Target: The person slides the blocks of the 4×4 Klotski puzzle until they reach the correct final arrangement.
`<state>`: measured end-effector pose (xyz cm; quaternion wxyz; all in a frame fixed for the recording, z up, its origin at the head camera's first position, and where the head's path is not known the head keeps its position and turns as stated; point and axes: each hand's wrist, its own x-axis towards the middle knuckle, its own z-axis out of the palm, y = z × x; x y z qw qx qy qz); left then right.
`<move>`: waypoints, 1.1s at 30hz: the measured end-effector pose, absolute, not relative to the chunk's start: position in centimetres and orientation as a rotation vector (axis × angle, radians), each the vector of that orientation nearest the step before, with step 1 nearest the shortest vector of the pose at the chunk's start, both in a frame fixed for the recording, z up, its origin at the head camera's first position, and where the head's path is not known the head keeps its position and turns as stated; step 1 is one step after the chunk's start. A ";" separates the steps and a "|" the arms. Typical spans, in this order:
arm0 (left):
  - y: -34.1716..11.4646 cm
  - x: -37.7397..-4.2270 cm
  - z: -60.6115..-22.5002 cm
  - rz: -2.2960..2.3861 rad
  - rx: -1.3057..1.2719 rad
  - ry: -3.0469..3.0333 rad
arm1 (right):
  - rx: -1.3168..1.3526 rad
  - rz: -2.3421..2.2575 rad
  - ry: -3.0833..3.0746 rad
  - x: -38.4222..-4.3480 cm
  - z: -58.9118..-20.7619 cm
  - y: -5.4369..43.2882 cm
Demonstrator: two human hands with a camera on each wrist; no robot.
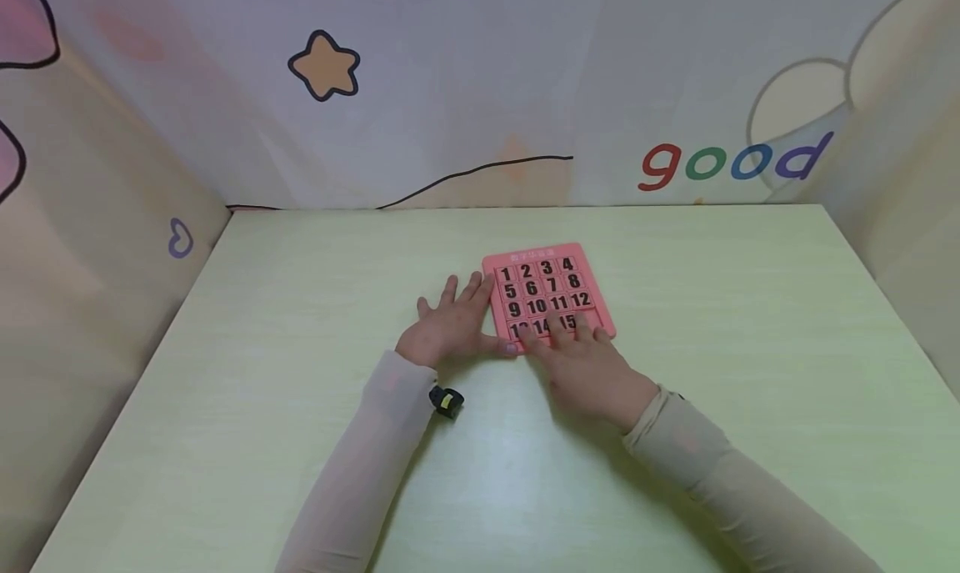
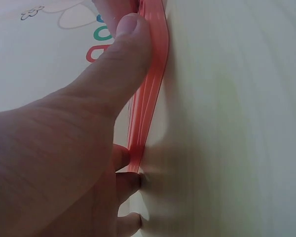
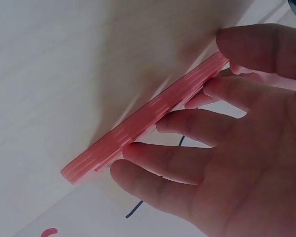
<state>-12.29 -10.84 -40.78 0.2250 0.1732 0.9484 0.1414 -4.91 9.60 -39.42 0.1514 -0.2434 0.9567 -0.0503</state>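
A pink sliding number puzzle (image 1: 537,256) lies flat on the table, turned slightly. Its visible tiles run in order from 1, with 15 in the bottom row and a bare pink slot at the bottom right. My left hand (image 1: 447,329) rests along the puzzle's left side, fingers spread and thumb at the lower-left corner; in the left wrist view the thumb touches the pink edge (image 2: 153,64). Over the bottom row, the fingers of my right hand (image 1: 588,373) are spread and nearly straight, partly hiding tiles 13 to 15. The right wrist view shows those fingertips at the puzzle's face (image 3: 143,121).
The pale green table (image 1: 225,439) meets a printed back wall (image 1: 450,98) and side walls at left and right. A black band piece with a yellow mark (image 1: 447,402) sits at the left wrist. Both forearms wear light sleeves.
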 end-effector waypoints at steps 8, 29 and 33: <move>-10.9 -12.6 -40.7 0.371 0.487 2.617 | -0.660 -0.175 2.698 -5.1 -39.3 9.2; -10.8 -12.7 -40.8 0.360 0.451 2.614 | -0.611 -0.346 2.666 -7.5 -38.5 11.2; -10.7 -12.5 -40.8 0.373 0.455 2.604 | -0.577 -0.347 2.689 -8.1 -39.0 12.1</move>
